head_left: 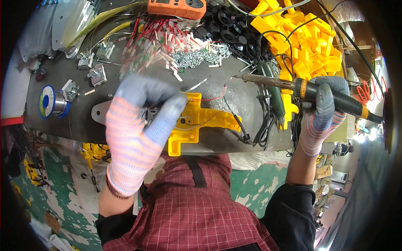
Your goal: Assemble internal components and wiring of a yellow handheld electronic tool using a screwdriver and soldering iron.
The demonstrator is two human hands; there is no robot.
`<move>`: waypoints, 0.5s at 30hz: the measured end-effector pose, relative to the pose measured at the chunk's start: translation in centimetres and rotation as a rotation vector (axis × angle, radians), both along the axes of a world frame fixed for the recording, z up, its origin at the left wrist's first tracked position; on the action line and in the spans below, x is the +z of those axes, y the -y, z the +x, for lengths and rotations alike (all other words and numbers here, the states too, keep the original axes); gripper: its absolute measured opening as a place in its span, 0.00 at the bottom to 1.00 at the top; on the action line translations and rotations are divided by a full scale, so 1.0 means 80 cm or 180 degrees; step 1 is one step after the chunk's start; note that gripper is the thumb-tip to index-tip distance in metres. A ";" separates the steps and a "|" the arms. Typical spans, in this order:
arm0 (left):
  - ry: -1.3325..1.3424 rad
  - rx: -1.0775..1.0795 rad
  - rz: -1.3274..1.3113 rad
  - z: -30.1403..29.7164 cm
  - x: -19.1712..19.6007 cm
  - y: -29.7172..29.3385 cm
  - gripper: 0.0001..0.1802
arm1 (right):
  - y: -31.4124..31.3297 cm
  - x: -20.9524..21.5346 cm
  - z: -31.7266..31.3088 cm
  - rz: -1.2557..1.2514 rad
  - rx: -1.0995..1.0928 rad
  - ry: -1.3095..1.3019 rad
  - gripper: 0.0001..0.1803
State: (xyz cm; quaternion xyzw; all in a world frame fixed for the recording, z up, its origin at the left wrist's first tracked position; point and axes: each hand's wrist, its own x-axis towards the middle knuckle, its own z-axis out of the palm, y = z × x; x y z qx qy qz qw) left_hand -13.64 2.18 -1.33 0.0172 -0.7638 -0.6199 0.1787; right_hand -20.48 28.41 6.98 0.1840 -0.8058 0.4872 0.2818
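Note:
My right hand [324, 106], in a striped grey-fingered glove, is wrapped round the black handle of a soldering iron [268, 80]. The iron's tip points left above the bench. A yellow plastic housing half [215, 118] lies at the bench's near edge, with thin wires and a black cord [238, 122] along it. Over its left end hovers my left hand [144, 113], gloved alike, with thumb and fingers curled together; whatever is between them is hidden. Beneath this hand a grey metal plate [98, 113] with a rounded end shows partly.
A solder spool [49, 101] stands at the left, near several small metal parts [97, 75]. Farther back lie red-wired components [157, 35], screws [197, 57], black round parts [226, 25] and an orange meter [178, 7]. Yellow housings [303, 37] are piled at the back right, near a green tool [274, 94].

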 end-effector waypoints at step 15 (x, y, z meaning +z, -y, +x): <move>-0.0686 0.0077 -0.1785 0.071 -0.054 -0.037 0.13 | 0.008 -0.021 0.055 0.0168 0.0624 0.0320 0.21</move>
